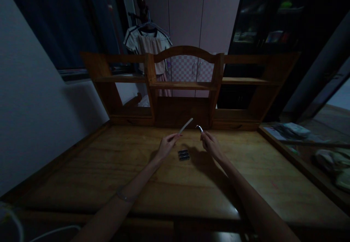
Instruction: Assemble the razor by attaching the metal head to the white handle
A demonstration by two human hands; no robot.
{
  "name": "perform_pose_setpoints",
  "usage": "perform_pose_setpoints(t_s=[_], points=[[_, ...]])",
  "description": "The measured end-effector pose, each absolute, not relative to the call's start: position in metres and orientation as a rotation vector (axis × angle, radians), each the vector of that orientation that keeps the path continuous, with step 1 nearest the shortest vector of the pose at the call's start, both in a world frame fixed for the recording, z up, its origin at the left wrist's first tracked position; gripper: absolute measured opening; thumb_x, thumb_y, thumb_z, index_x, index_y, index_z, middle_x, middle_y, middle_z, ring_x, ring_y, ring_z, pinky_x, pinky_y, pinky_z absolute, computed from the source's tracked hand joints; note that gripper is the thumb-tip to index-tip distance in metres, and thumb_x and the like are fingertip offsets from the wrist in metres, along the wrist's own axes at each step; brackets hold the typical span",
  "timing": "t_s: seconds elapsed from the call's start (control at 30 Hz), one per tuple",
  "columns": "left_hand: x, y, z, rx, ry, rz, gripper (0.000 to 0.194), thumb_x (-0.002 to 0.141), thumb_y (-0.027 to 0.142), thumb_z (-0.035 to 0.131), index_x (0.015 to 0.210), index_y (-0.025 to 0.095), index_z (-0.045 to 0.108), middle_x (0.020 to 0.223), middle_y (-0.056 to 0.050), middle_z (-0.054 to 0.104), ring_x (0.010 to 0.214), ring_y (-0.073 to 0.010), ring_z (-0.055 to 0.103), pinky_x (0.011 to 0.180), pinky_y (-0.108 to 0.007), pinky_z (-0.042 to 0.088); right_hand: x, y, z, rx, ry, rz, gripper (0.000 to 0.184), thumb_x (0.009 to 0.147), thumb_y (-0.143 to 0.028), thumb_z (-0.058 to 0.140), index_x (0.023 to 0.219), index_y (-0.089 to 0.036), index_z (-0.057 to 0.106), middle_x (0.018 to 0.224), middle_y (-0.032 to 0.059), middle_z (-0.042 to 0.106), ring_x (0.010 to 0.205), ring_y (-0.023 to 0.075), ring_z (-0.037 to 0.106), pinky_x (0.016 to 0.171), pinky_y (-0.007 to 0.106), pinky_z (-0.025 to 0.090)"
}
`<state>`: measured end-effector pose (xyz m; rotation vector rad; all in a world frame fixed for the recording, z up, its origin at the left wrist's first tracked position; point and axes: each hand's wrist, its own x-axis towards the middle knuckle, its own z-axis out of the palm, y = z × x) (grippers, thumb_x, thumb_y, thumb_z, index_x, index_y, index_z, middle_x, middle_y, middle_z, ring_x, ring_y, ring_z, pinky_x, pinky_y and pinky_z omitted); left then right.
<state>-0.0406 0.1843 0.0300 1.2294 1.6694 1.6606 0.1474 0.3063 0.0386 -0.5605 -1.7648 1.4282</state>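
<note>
My left hand (166, 145) is closed on one end of a thin, pale, flat stick (187, 124), which slants up and to the right. Opposite it, my right hand (211, 145) grips a slim tool with a shiny, bent metal head (200, 128); its exact kind is too small and dark to make out. The stick and the metal head are close together but apart, above the wooden desk (123, 154). Below and between my hands lies a small dark pack (183, 155) with several rows, resembling batteries. Neither hand touches it.
A wooden shelf unit (184, 85) rises along the desk's back edge. Clothes (149, 45) hang on a stand behind it, before a pale wardrobe (186, 15). To the right, a lower surface bears papers (296, 129) and a cloth-like bundle (332, 163). The room is dim.
</note>
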Motion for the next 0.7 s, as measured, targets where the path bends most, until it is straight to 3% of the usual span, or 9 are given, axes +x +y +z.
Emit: perform_pose_setpoints(t_s=[0.3, 0.53, 0.7], points=[[-0.037, 0.184, 0.032, 1.19, 1.672, 1.595, 0.05, 0.075, 0.052, 0.057, 0.099, 0.009, 0.069, 0.063, -0.004, 0.055, 0.051, -0.0085, 0.038, 0.043, -0.019, 0.023, 0.15, 0.293, 0.045, -0.562, -1.907, 1.148, 0.035, 0.089, -0.052, 0.044, 0.076, -0.02, 0.051, 0.056, -0.0028, 0.038, 0.049, 0.0126, 0.035, 0.043, 0.022, 0.025], [-0.033, 0.182, 0.035, 1.218, 1.605, 1.596, 0.049, 0.076, 0.053, 0.056, 0.099, 0.013, 0.069, 0.069, -0.004, 0.058, 0.051, -0.007, 0.038, 0.044, -0.018, 0.024, 0.152, 0.296, 0.046, -0.631, -1.924, 0.968, 0.03, 0.086, -0.052, 0.051, 0.089, -0.022, 0.052, 0.054, -0.0039, 0.04, 0.049, 0.013, 0.036, 0.044, 0.022, 0.021], [-0.033, 0.181, 0.037, 1.104, 1.65, 1.567, 0.051, 0.074, 0.053, 0.057, 0.099, 0.01, 0.069, 0.051, -0.001, 0.049, 0.043, -0.0062, 0.031, 0.041, -0.02, 0.019, 0.151, 0.294, 0.044, -0.576, -1.935, 1.018, 0.027, 0.087, -0.05, 0.05, 0.09, -0.023, 0.051, 0.054, -0.0048, 0.038, 0.048, 0.0127, 0.035, 0.044, 0.022, 0.022]])
